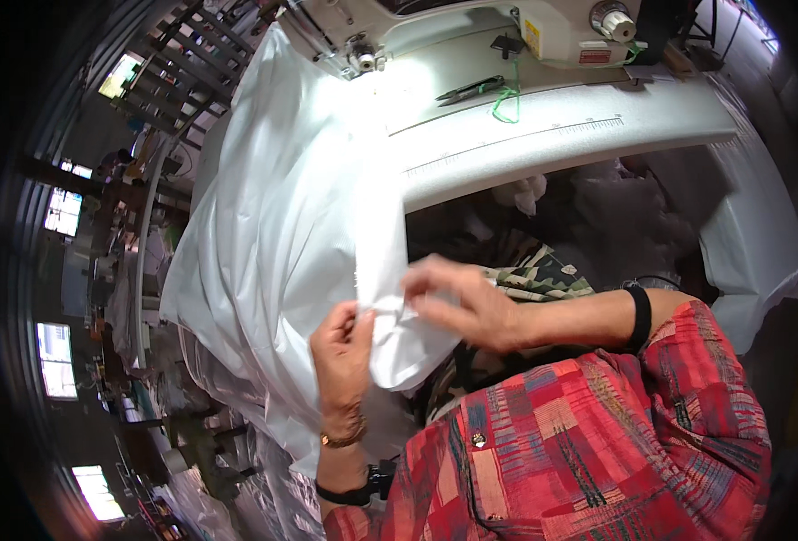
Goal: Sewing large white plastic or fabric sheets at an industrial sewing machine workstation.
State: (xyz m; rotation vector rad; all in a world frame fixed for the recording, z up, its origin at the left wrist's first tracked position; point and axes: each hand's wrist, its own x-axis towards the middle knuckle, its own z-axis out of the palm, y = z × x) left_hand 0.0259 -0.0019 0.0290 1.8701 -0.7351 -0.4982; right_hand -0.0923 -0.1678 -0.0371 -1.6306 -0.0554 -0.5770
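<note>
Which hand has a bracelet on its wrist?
The left hand: a brownish bracelet circles its wrist, while the right hand has a bare wrist.

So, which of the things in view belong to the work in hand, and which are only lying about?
Apparently in the work: glossy white sheet; sewing machine; sewing table.
Apparently lying about: slim black tool, perhaps snips; green cord.

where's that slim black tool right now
In the head view, the slim black tool lies near the top, right of centre, on the pale sewing table, its right end beside green thread, beyond the right hand.
</note>
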